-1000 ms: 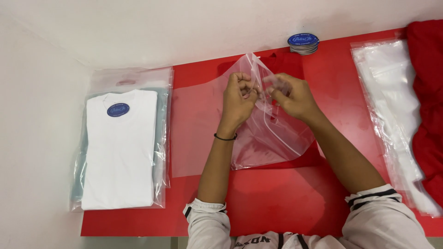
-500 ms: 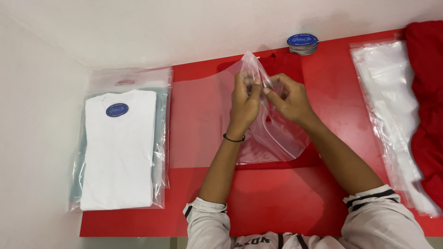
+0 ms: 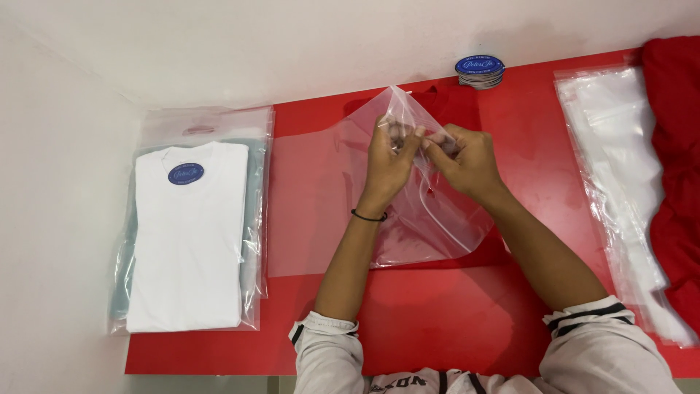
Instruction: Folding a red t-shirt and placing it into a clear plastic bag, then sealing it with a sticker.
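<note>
Looking down on a red table [image 3: 437, 321]. Holding a clear plastic bag [image 3: 430, 211] raised at the middle of the table, its top edge pinched between both hands, its lower part resting on the red surface. Left hand [image 3: 388, 157] curling tight, fingertips closing on the bag's upper edge; a thin black band circling that wrist. Right hand [image 3: 467, 160] doing likewise just beside it, fingers pinching the same edge, thumbs nearly touching. Lying to the left, a folded white shirt [image 3: 189, 248] inside a clear sleeve. Sitting at the far edge, a small stack of round blue labels [image 3: 479, 69]. Lying to the right, a pile of clear bags [image 3: 620, 182] beside red cloth [image 3: 674, 146].
</note>
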